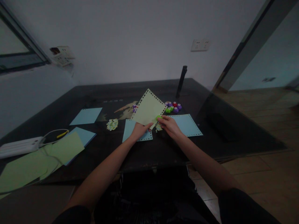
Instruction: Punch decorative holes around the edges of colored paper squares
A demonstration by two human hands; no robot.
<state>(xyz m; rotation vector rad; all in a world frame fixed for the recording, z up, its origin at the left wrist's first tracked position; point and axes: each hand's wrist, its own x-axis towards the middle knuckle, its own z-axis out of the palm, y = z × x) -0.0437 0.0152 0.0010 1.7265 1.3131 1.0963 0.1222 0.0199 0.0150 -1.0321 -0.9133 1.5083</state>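
My left hand [139, 130] holds a pale green paper sheet [149, 108] by its lower edge, tilted up above the dark table [163, 149]. Punched holes run along the sheet's edges. My right hand [169, 125] grips a small green hole punch [159, 117] at the sheet's lower right edge. Under my hands lie two blue sheets with punched borders, one on the left [130, 129] and one on the right [189, 124]. A little heap of paper bits [112, 124] lies to the left.
Several small punches, purple, green and red [173, 106], cluster behind the sheet. Plain blue paper [86, 116] and green sheets [46, 155] lie at the left with a white power strip [20, 146] and cable. A dark upright post [181, 81] stands at the back.
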